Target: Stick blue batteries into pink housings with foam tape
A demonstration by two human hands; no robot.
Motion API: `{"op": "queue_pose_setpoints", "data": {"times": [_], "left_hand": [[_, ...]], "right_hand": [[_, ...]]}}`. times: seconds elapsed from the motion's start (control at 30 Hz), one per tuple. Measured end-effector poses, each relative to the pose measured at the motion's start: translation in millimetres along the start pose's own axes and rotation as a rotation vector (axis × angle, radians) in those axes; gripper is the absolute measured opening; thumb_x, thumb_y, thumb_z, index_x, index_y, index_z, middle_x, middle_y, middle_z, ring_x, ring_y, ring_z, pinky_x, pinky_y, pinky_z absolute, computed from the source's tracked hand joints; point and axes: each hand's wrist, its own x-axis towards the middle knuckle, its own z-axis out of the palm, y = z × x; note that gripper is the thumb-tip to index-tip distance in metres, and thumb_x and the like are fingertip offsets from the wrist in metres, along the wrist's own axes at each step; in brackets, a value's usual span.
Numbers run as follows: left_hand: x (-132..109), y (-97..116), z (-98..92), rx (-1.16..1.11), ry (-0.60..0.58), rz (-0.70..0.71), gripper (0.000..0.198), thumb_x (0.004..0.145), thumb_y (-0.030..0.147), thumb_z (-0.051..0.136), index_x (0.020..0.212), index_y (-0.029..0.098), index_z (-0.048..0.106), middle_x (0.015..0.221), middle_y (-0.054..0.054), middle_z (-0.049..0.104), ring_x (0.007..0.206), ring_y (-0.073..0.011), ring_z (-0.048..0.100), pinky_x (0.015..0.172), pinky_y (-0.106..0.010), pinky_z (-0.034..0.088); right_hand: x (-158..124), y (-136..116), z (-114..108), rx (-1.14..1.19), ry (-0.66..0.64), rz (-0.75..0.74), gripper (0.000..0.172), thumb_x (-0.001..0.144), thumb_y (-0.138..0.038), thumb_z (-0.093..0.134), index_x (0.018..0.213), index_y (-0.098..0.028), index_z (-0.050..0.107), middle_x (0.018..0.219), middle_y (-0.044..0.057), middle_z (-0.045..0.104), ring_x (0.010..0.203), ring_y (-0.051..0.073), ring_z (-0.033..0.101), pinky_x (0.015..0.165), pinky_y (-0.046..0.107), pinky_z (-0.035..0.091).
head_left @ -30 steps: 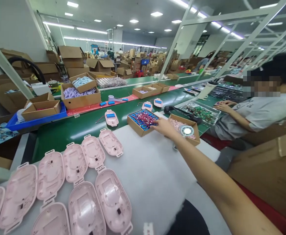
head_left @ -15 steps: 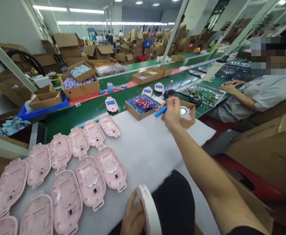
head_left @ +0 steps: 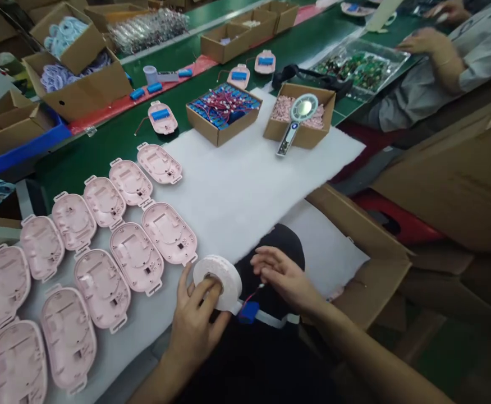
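Observation:
My left hand [head_left: 198, 314] grips a roll of white tape [head_left: 230, 283], with fingers pushed into its core. A strip of tape [head_left: 270, 320] runs off the roll to the right above my dark-clothed lap. On that strip, beside the roll, sits a blue battery [head_left: 248, 312] with a thin red lead and a small white connector. Just above the lead is my right hand [head_left: 285, 276], its fingers stretched out and apart from the battery. Pink plastic shells [head_left: 169, 231] lie in rows on the white table sheet [head_left: 224, 185], left of my hands.
A carton of wired blue batteries [head_left: 224, 134] stands at the back, next to a carton of pink parts [head_left: 321, 134] with a round-headed device [head_left: 289, 137] leaning on it. An open carton [head_left: 354, 252] is at my right. A co-worker's hand [head_left: 424, 42] shows at upper right.
My right hand has come from the battery carton down to my lap and let go of the battery, which now sits on the pulled-out tape. The roll has turned face-up; the view tilts down.

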Motion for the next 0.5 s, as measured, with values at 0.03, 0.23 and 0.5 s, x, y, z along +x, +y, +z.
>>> {"op": "queue_pose_setpoints", "data": {"times": [0.03, 0.23, 0.5], "left_hand": [[-1.4, -1.0, 0.8, -0.009, 0.025, 0.026, 0.025, 0.095, 0.014, 0.069, 0.12, 0.014, 0.068, 0.109, -0.011, 0.072, 0.126, -0.0371, 0.06, 0.118, -0.075, 0.041], [-24.7, -15.3, 2.8, -0.011, 0.171, 0.193, 0.02, 0.09, 0.018, 0.076, 0.109, 0.021, 0.07, 0.109, -0.009, 0.076, 0.102, -0.03, 0.074, 0.113, -0.076, 0.047], [-37.1, -21.9, -7.2, 0.067, 0.168, 0.152, 0.025, 0.085, 0.023, 0.085, 0.105, 0.021, 0.069, 0.113, -0.01, 0.076, 0.102, -0.0312, 0.075, 0.114, -0.079, 0.044]], "right_hand": [[-5.7, 15.6, 3.1, -0.23, -0.053, -0.072, 0.033, 0.097, -0.033, 0.066, 0.129, -0.025, 0.064, 0.121, 0.01, 0.071, 0.108, 0.025, 0.068, 0.09, 0.04, 0.059], [-40.0, 98.7, 56.7, -1.206, -0.611, -0.179, 0.034, 0.102, -0.032, 0.062, 0.13, -0.016, 0.074, 0.138, 0.016, 0.069, 0.129, 0.037, 0.062, 0.115, 0.055, 0.046], [-44.3, 95.0, 66.6, -1.399, -0.917, -0.071, 0.028, 0.099, -0.019, 0.062, 0.124, -0.014, 0.074, 0.114, 0.016, 0.075, 0.108, 0.031, 0.068, 0.09, 0.04, 0.055]]}}
